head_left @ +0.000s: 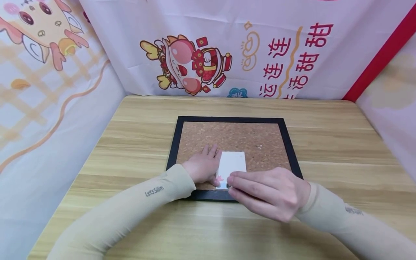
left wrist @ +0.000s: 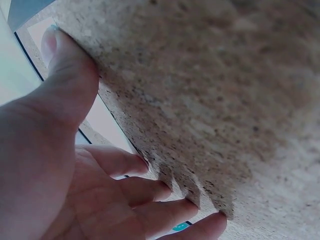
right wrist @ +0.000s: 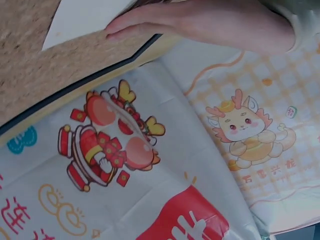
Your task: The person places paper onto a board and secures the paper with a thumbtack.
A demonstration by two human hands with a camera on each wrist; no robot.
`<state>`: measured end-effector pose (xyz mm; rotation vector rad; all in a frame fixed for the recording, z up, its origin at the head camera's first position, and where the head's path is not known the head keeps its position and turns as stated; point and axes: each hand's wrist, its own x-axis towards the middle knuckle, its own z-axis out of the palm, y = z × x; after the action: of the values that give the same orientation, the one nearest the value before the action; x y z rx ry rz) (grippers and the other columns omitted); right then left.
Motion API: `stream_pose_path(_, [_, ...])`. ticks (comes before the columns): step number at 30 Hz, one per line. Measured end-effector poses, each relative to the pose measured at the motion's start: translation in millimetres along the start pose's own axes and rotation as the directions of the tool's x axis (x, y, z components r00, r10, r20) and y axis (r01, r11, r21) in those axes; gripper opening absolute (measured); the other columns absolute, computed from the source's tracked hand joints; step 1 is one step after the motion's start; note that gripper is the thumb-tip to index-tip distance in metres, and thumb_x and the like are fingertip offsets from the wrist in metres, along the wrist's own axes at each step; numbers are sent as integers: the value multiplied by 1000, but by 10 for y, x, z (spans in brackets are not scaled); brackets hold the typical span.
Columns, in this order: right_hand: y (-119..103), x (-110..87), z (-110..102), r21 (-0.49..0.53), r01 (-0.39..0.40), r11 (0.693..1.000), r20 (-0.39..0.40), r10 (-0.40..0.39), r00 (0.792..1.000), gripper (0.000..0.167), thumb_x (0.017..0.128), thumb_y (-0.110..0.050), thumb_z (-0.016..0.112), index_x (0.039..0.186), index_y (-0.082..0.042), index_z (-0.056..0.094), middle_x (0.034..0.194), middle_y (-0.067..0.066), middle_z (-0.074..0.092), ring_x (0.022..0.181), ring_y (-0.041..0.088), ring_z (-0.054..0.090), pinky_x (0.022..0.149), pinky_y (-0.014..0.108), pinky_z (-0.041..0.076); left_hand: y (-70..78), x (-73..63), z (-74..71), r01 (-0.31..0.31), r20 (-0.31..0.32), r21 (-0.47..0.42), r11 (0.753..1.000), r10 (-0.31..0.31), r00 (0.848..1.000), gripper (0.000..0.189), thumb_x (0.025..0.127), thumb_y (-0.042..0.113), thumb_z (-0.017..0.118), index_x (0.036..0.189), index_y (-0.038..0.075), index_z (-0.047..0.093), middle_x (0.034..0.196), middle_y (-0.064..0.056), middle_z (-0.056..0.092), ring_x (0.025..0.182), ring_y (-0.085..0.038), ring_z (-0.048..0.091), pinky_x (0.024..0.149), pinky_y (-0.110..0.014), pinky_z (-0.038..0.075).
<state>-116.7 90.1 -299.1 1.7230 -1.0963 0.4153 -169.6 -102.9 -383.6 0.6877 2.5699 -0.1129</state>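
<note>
A white card with a small pink print near its lower left corner lies on a black-framed cork board. My left hand rests along the card's left side, fingers extended, fingertips touching the cork and the thumb on the lower left corner. At the card's lower edge my right hand pinches a small dark thing, mostly covered by the fingertips, so its kind cannot be told. In the right wrist view the card shows beside the left hand.
Under the board is a light wood-grain table. A tiny white mark shows on the cork at right. Printed cloths hang behind the table and at the left.
</note>
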Motion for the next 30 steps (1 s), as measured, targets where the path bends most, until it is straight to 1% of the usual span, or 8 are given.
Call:
stream_pose_path(9, [67, -94, 17, -41, 37, 998, 30, -36, 999, 21, 96, 4, 56, 83, 8, 72, 86, 25, 71, 73, 29, 73, 61, 32, 58, 11, -6, -20, -8, -2, 15, 1000, 8, 1000, 105, 84, 54, 71, 157, -1, 18, 162, -23, 9, 146, -43, 15, 114, -47, 27])
stream_pose_path(12, [75, -120, 13, -46, 29, 999, 41, -27, 999, 21, 96, 3, 56, 84, 8, 72, 86, 25, 71, 73, 29, 73, 61, 32, 58, 12, -3, -22, -7, -2, 18, 1000, 7, 1000, 105, 84, 54, 71, 157, -1, 18, 162, -23, 9, 146, -44, 16, 114, -47, 27])
stream_pose_path(17, [65, -178, -21, -34, -47, 998, 85, 50, 995, 24, 99, 1, 52, 89, 9, 72, 89, 23, 72, 77, 28, 73, 62, 33, 58, 8, 8, -19, -8, 1, 21, 1000, 8, 1000, 105, 84, 54, 71, 157, -1, 18, 162, -23, 10, 146, -44, 16, 114, -47, 27])
stream_pose_path(21, [66, -245, -53, -16, -173, 985, 131, 174, 976, 25, 102, -1, 49, 95, 8, 72, 93, 20, 72, 79, 27, 72, 65, 35, 58, 4, 15, -17, -2, 7, 23, 1000, 1, 1000, 106, 84, 55, 71, 157, 0, 17, 162, -23, 10, 146, -43, 16, 114, -47, 27])
stream_pose_path(23, [66, -300, -67, 6, -274, 962, 171, 269, 948, 24, 102, -1, 50, 98, 8, 72, 95, 18, 72, 80, 26, 72, 67, 37, 58, 8, 15, -17, 3, 9, 26, 1000, -3, 1000, 106, 84, 55, 71, 157, 0, 17, 162, -22, 10, 146, -43, 16, 114, -46, 27])
stream_pose_path(25, [68, -370, -76, 23, -407, 913, 232, 391, 891, 24, 103, -6, 51, 100, 6, 72, 97, 15, 72, 82, 24, 71, 70, 36, 58, 13, 15, -15, 6, 7, 31, 999, -7, 1000, 106, 84, 55, 71, 157, 0, 18, 163, -22, 10, 146, -43, 16, 114, -46, 27])
stream_pose_path(28, [94, -493, -82, 39, -600, 799, 310, 562, 767, 26, 103, -16, 54, 100, 2, 74, 96, 11, 72, 84, 21, 70, 74, 34, 58, 23, 8, -15, 8, 0, 33, 999, -8, 1000, 105, 84, 54, 72, 157, 1, 19, 163, -22, 11, 146, -43, 17, 114, -46, 28])
stream_pose_path(30, [124, -577, -80, 45, -700, 713, 345, 646, 681, 21, 99, -15, 61, 99, 1, 74, 96, 9, 72, 85, 20, 70, 76, 33, 57, 27, 7, -15, 7, -3, 32, 999, -7, 1000, 104, 84, 54, 72, 157, 1, 20, 163, -22, 11, 146, -43, 17, 113, -47, 28])
